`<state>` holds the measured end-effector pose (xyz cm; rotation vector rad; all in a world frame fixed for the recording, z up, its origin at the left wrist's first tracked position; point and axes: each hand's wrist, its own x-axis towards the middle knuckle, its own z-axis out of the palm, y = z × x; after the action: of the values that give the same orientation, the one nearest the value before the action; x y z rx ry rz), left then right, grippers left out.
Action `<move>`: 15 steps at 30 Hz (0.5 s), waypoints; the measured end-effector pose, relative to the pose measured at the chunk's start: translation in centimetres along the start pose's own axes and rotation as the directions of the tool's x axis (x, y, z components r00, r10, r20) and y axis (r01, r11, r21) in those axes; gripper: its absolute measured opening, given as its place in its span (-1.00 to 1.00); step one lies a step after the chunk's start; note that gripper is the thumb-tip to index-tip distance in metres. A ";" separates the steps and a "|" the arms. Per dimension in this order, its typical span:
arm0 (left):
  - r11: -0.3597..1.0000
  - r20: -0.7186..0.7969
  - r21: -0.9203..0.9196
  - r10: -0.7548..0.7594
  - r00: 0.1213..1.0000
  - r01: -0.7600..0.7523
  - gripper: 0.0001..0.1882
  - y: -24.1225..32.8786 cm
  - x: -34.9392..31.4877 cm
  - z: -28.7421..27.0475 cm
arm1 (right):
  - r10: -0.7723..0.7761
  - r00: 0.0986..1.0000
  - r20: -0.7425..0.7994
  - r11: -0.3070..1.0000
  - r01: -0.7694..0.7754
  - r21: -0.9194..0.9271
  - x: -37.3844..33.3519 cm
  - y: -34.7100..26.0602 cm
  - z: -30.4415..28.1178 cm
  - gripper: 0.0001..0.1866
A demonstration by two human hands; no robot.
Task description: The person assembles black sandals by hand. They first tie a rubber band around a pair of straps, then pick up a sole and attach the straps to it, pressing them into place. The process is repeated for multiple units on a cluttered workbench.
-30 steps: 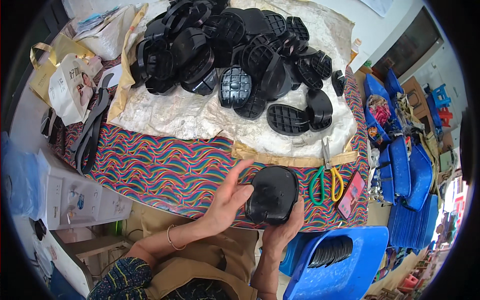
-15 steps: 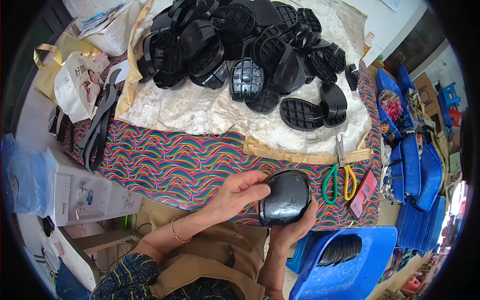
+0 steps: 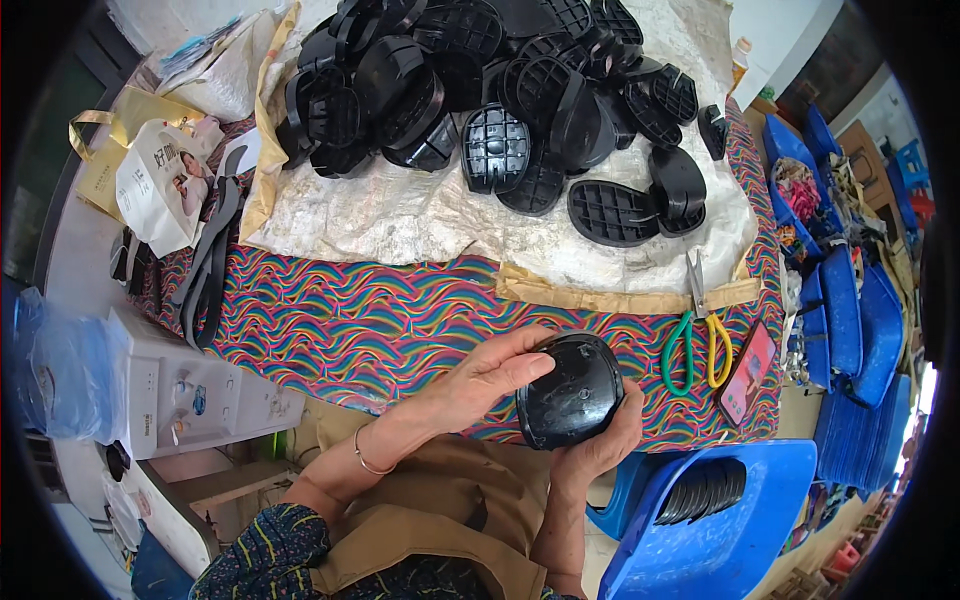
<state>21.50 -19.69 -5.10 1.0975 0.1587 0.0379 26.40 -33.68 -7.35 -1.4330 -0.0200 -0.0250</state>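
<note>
Over the near edge of the table I hold a black moulded shoe heel (image 3: 575,395), its smooth, shiny rounded face turned up. My left hand (image 3: 496,378) pinches its upper left side, with the thumb on the face and the fingers partly hidden behind. From the lower right, my right hand (image 3: 608,436) is wrapped round the edge, most of its fingers out of sight beneath. Beyond my hands lies a heap of similar black heels (image 3: 498,148), several showing a grid of ribs on the underside.
A pale sack sheet (image 3: 370,225) lies under the heap on the patterned tablecloth (image 3: 340,310). Scissors (image 3: 697,335) and a phone (image 3: 745,375) are at the right. A blue tub (image 3: 770,490) holds a row of black pieces. Dark strips (image 3: 208,260) and bags (image 3: 160,185) are at the left.
The whole view has shifted slightly, with table items appearing a little farther right. Both hands keep hold of the heel, which has barely turned.
</note>
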 end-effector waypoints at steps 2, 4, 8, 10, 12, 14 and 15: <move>0.993 0.030 -0.103 -0.056 0.998 0.059 -0.52 -0.1 -0.5 0.2 | 0.062 0.998 -0.024 0.998 -0.061 0.030 0.4 -0.4 0.4 -0.55; 1.000 0.060 -0.003 0.019 0.998 -0.019 -0.43 0.0 -0.9 0.2 | 0.015 1.000 0.018 0.999 -0.015 -0.044 0.7 0.2 -0.2 -0.54; 0.999 0.054 -0.034 -0.036 0.998 0.038 -0.21 0.8 -1.4 0.6 | 0.136 0.989 0.059 0.974 -0.145 0.172 0.6 0.9 -0.1 -0.57; 0.998 0.037 -0.019 -0.052 0.998 0.052 -0.18 0.9 -1.5 0.6 | 0.215 0.975 0.058 0.932 -0.222 0.285 0.5 1.0 0.3 -0.57; 0.999 0.029 0.041 -0.031 0.999 0.030 -0.16 1.0 -1.6 0.4 | 0.263 0.962 0.079 0.891 -0.273 0.362 0.4 1.2 0.4 -0.57; 0.999 0.063 0.030 0.030 0.998 -0.032 -0.28 0.6 -1.4 0.0 | 0.278 0.953 0.122 0.862 -0.303 0.406 0.4 1.5 0.3 -0.57; 0.998 0.080 0.024 0.060 0.995 -0.062 -0.34 0.5 -1.4 -0.2 | 0.305 0.940 0.154 0.836 -0.342 0.429 0.4 1.5 0.3 -0.57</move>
<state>20.15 -19.47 -4.61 1.1282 0.0540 0.0472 26.85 -33.21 -8.74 -0.9534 0.1454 0.3021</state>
